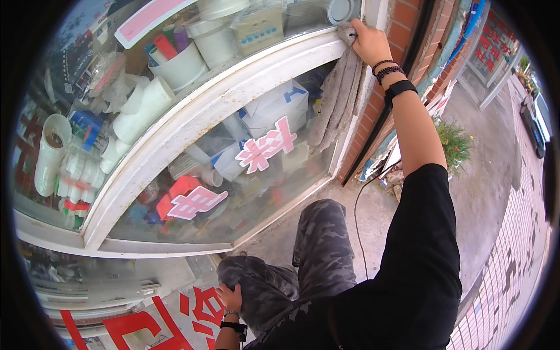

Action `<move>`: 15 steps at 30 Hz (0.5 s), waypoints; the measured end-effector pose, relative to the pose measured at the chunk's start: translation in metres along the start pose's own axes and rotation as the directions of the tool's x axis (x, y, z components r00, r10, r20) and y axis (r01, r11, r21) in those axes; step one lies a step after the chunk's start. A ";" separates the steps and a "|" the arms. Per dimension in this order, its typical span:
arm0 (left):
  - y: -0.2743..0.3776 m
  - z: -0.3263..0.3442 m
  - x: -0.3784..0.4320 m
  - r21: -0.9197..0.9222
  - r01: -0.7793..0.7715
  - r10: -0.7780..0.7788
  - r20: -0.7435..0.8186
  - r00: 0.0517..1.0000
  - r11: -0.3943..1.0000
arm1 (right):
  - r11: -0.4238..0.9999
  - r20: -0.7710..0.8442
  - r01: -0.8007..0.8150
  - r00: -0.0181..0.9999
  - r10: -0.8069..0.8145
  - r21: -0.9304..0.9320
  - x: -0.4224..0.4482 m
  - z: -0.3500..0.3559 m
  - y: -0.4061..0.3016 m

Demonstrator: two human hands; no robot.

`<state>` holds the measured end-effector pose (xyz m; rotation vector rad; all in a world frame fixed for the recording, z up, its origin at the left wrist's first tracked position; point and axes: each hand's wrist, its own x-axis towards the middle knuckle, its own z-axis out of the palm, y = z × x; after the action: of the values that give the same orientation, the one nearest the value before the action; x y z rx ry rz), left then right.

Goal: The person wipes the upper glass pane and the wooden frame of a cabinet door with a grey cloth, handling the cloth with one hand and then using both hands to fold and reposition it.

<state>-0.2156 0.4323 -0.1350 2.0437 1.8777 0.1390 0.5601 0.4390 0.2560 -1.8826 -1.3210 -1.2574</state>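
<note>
At the upper right end of a white window rail (258, 85), my right hand (369, 41) grips a grey cloth (339, 98). The bunched top of the cloth meets the rail, and its length hangs down in front of the lower glass pane (262, 192). My left hand (229, 297) holds nothing and rests on the knee of my camouflage trousers (258, 280), thumb apart from the fingers. Pink and white character stickers (199, 202) are on the lower pane. The rail's white paint shows rusty specks.
Behind the glass stand white plastic pipe fittings (144, 109), a white tub (179, 68) of coloured rolls and white boxes (278, 107). A brick wall (372, 105) borders the window. On the concrete ground runs a black cable (358, 227). A potted plant (453, 142) and parked car (536, 118) are at right.
</note>
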 end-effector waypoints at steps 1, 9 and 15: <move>0.001 0.000 0.000 -0.001 0.000 0.000 0.000 1.000 1.000 | 1.000 0.000 0.001 1.000 -0.001 -0.001 -0.001 0.001 0.005; 0.001 -0.002 -0.001 -0.020 0.013 -0.013 -0.015 1.000 1.000 | 0.947 0.047 -0.267 0.959 0.279 -0.180 0.002 0.001 -0.001; 0.013 -0.001 0.002 -0.032 -0.046 0.045 -0.020 0.999 0.998 | 0.935 0.149 -0.331 0.926 0.348 -0.129 0.014 -0.018 -0.052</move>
<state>-0.2032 0.4337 -0.1295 2.0713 1.8285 0.2006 0.5070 0.4513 0.2714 -2.2177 -0.9650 -1.0188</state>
